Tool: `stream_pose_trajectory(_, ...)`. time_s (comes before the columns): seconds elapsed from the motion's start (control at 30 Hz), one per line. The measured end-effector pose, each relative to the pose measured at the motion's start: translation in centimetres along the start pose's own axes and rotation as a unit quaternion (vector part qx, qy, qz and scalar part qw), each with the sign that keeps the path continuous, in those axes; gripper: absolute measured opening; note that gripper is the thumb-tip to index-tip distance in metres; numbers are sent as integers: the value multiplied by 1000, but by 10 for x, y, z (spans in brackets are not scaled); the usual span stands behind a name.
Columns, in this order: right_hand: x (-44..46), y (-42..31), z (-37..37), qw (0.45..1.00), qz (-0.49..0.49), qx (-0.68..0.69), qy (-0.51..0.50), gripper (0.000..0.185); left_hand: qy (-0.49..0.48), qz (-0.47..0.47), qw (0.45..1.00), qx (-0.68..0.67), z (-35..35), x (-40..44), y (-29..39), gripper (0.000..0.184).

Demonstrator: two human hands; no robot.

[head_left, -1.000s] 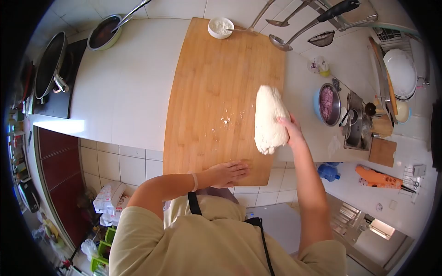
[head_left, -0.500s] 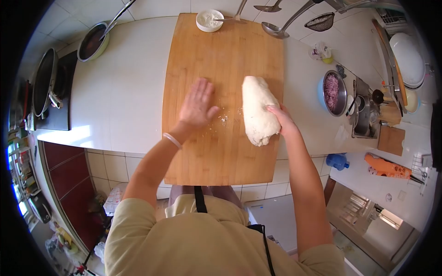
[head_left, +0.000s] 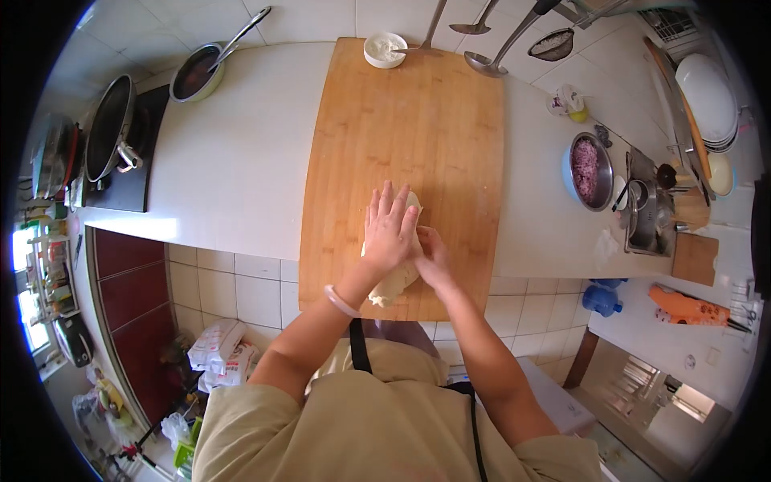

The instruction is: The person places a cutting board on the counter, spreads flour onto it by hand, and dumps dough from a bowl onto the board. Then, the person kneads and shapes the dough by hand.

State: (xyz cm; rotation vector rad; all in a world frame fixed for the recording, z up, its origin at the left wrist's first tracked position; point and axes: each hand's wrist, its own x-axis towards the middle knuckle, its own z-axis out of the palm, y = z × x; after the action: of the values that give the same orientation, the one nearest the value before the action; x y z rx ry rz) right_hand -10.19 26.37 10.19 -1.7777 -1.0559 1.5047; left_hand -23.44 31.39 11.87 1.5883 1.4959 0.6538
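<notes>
A long pale lump of dough [head_left: 393, 283] lies on the wooden board [head_left: 409, 120], near the edge closest to me. My left hand [head_left: 390, 231] rests flat on top of it with the fingers stretched out, covering much of the dough. At the dough's right side, my right hand [head_left: 434, 259] touches it with bent fingers, partly behind the left hand. Whether the right fingers grip the dough is hard to make out.
A small white bowl of flour [head_left: 385, 50] stands at the board's far edge. Ladles [head_left: 486, 64] hang beyond it. A bowl of chopped purple food [head_left: 586, 170] is on the right, a pan [head_left: 111, 128] and a green-rimmed bowl [head_left: 197, 74] on the left.
The dough has come down from the right onto the board's near middle, along with my right hand. My left hand has moved from the bare board onto the dough.
</notes>
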Motion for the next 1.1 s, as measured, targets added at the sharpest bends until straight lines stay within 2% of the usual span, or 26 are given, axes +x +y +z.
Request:
stream_pose_trajectory(0.03,3,-4,-3,998,4,61,-9,52,24,-1,995,96,4,-1,1,54)
stream_pose_trajectory(0.07,7,-7,-2,998,1,64,-11,52,28,-18,994,103,7,0,0,57)
stream_pose_trajectory(0.1,10,-10,-1,995,-68,36,68,48,29,-17,994,106,10,-3,0,57)
stream_pose_trajectory(0.13,11,-17,3,980,-135,8,148,46,38,11,985,168,13,-9,1,59)
stream_pose_trajectory(0.17,6,-36,13,957,-213,-79,178,47,47,39,971,230,17,-13,3,60)
stream_pose_trajectory(0.2,7,-35,28,955,-219,-99,173,49,32,50,956,286,18,-18,6,61)
stream_pose_trajectory(0.33,10,-20,53,923,-267,-206,186,63,88,64,967,229,21,-20,-24,61)
stream_pose_trajectory(0.5,45,-18,44,929,-264,-188,179,63,107,80,964,231,21,11,-41,61)
stream_pose_trajectory(0.57,60,-16,44,940,-232,-156,194,58,114,58,964,235,21,30,-40,61)
stream_pose_trajectory(0.6,70,-15,45,928,-246,-167,226,52,123,39,963,235,22,36,-39,61)
stream_pose_trajectory(0.73,97,-22,46,921,-265,-164,235,45,129,34,961,244,15,63,-36,58)
stream_pose_trajectory(0.8,103,-29,44,931,-213,-181,234,41,121,18,959,256,15,72,-35,50)
stream_pose_trajectory(0.9,113,-30,48,928,-175,-187,271,43,105,13,963,248,15,80,-37,48)
stream_pose_trajectory(0.93,112,-29,49,926,-181,-186,276,43,78,-17,961,264,12,78,-30,49)
stream_pose_trajectory(1.0,112,-31,40,960,-127,-52,242,37,75,-16,970,229,4,69,-22,47)
stream_pose_trajectory(1.03,100,-32,32,959,-134,-53,245,37,66,-25,978,197,-1,65,-20,47)
stream_pose_trajectory(1.07,87,-33,25,971,-132,57,193,39,70,-32,988,131,-10,62,-23,54)
stream_pose_trajectory(1.1,74,-34,22,968,-128,167,137,41,76,-28,988,131,-23,69,-27,54)
